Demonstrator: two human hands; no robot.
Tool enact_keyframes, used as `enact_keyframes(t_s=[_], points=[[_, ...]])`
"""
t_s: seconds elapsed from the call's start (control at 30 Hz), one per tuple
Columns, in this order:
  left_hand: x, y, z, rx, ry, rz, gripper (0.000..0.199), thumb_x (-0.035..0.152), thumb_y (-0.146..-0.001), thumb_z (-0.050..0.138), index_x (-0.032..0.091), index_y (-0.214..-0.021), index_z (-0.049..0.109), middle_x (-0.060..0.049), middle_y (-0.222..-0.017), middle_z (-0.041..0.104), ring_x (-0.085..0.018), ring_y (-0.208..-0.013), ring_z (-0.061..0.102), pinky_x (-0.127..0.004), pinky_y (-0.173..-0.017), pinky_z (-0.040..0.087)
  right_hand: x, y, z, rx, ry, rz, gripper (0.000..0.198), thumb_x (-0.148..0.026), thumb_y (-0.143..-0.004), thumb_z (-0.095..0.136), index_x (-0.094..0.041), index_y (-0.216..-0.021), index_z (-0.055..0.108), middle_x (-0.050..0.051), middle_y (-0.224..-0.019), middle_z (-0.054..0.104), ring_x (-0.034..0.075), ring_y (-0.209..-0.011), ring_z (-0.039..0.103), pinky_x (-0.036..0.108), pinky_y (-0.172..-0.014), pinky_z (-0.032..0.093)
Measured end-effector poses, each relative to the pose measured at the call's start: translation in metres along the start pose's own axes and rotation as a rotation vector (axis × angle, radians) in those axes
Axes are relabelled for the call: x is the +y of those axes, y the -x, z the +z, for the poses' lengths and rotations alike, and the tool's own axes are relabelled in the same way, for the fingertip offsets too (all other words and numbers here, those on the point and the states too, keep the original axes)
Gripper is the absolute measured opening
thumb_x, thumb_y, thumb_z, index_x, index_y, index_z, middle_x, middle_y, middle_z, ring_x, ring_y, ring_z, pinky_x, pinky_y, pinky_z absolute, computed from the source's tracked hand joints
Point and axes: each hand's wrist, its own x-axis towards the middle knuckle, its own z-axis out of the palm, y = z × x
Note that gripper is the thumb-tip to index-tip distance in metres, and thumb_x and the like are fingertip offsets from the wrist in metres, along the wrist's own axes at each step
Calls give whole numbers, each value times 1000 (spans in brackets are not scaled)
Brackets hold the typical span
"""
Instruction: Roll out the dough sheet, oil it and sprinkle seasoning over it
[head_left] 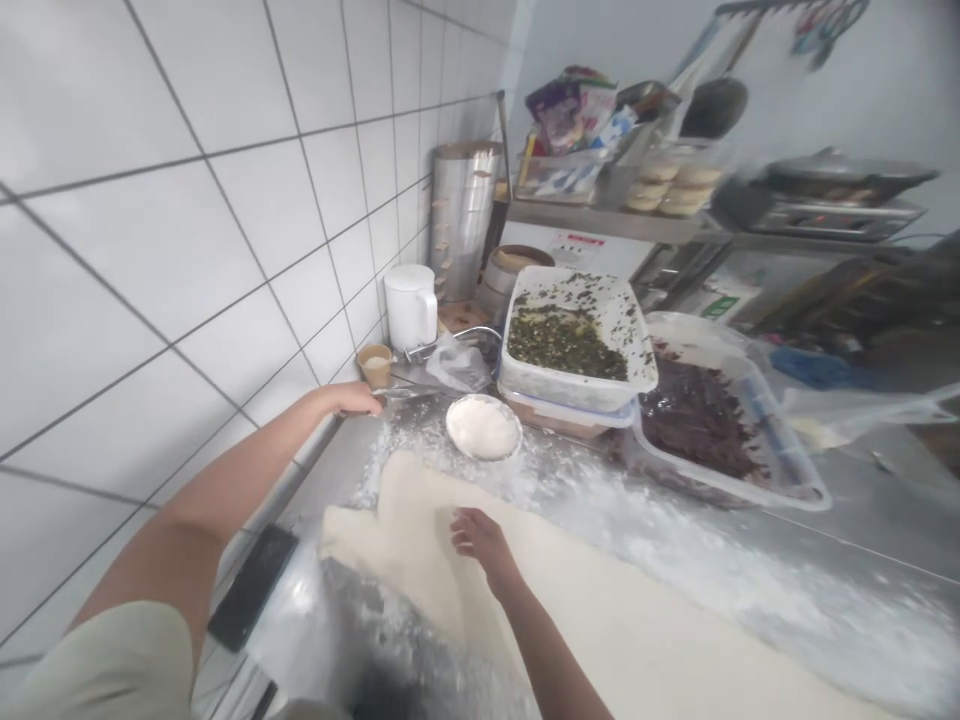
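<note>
A sheet of dough lies spread over the floured table, and above its left part is the right hand, holding nothing, fingers slightly bent and loosely parted, though whether it touches the dough I cannot tell. Near the tiled wall, the left hand is closed around one end of a long, blurred metal blade, between a small tan cup and a bowl of flour. Farther out stand a white jug, a white tub of chopped greens and a clear tub of dark filling.
</note>
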Motion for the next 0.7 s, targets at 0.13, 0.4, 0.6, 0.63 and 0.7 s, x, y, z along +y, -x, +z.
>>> enact_keyframes(t_s=[0.13, 0.4, 0.6, 0.63, 0.7], points=[[-13, 67, 23, 69, 131, -90, 20, 29, -60, 56, 16, -48, 46, 1, -41, 42, -11, -43, 40, -24, -42, 29, 5, 48, 24, -136, 52, -40, 34, -46, -71, 58, -14, -82, 57, 4, -75, 62, 11, -60, 57, 24, -58, 46], [-21, 214, 180, 297, 371, -137, 19, 35, -71, 47, 18, -63, 47, 2, -49, 46, -11, -47, 47, -23, -45, 35, -5, 115, 82, -408, -63, -13, 45, -54, -78, 52, -14, -99, 55, 9, -90, 65, 15, -73, 63, 26, -63, 49], [-17, 270, 271, 346, 397, -93, 24, 33, -76, 47, 19, -95, 52, -2, -72, 62, -15, -61, 57, -26, -57, 44, 13, 143, 138, -357, -62, -22, 26, -27, -68, 61, -14, -88, 53, 3, -65, 63, 17, -65, 63, 25, -58, 50], [-23, 275, 272, 314, 376, -28, 28, 34, -74, 51, 20, -98, 52, -3, -81, 64, -17, -69, 59, -27, -61, 45, 19, 146, 142, -323, -54, -35, 21, -21, -65, 58, -14, -84, 52, 2, -61, 62, 18, -63, 63, 25, -57, 49], [-42, 279, 260, 129, 316, 132, 31, 39, -70, 59, 20, -95, 56, -3, -88, 65, -19, -80, 60, -27, -68, 46, 29, 151, 145, -245, -54, -61, 20, -15, -62, 50, -15, -82, 51, 1, -60, 62, 18, -61, 63, 25, -56, 50]])
